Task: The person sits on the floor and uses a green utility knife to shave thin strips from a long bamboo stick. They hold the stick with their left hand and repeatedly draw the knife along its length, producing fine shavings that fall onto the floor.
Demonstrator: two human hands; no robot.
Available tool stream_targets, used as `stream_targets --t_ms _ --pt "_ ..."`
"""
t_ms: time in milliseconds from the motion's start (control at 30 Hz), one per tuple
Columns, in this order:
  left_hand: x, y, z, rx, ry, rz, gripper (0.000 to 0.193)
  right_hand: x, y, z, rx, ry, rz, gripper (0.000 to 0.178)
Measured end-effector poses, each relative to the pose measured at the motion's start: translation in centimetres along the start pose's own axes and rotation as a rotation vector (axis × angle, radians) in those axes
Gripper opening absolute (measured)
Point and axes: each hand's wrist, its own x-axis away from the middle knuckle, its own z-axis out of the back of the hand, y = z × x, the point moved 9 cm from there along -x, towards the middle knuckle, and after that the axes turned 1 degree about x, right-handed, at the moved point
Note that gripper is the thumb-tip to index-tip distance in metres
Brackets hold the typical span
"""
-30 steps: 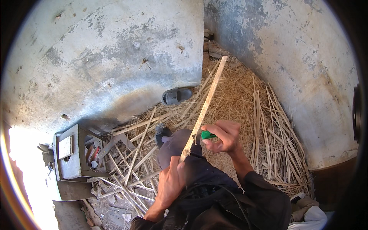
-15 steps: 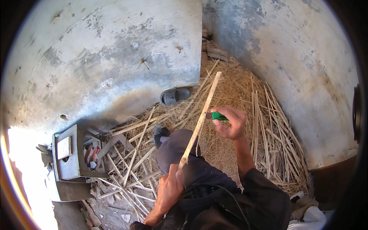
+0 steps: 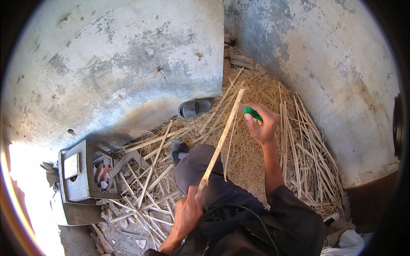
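Observation:
My left hand (image 3: 188, 211) is closed round the lower end of a long pale wooden strip (image 3: 221, 143), which slants up and away over my leg. In my right hand (image 3: 264, 123) is a green-handled knife (image 3: 253, 114), gripped between thumb and fingers. Its short blade lies against the right edge of the strip, near the far end. A thin sliver (image 3: 229, 147) hangs down along the strip's right side, apart from it lower down. My fingers hide the strip's near end.
Shavings (image 3: 252, 170) cover the floor, with many split strips (image 3: 294, 145) at the right and more at the left. A grey slipper (image 3: 194, 108) lies by the wall (image 3: 141, 55). A metal box (image 3: 79, 173) with odds and ends stands at the left.
My right hand has moved the knife up along the strip toward its far end. The sliver is longer and hangs lower. The strip's far end has dipped slightly; my left hand keeps its grip.

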Motion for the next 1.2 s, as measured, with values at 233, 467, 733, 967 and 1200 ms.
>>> stream_targets --t_ms 233,467,733,967,1200 --pt "0.1 0.2 0.2 -0.01 0.015 -0.041 0.014 -0.5 1.3 0.4 0.045 0.01 -0.017 0.028" --pt "-0.1 -0.1 -0.1 -0.029 0.006 -0.057 0.013 -0.7 2.0 0.8 0.053 -0.003 -0.072 0.03" --pt "1.5 -1.3 -1.0 0.048 -0.136 0.011 0.021 0.2 14.6 6.0 -0.2 0.146 -0.683 0.047" --pt "0.1 -4.9 -0.2 0.578 -0.177 0.21 0.053 4.3 12.7 1.9 -0.211 -0.113 -0.677 0.039" --pt "-2.4 -3.9 -1.8 0.934 -0.452 0.126 0.062 4.6 4.1 -0.6 -0.32 -0.198 -0.536 0.038"
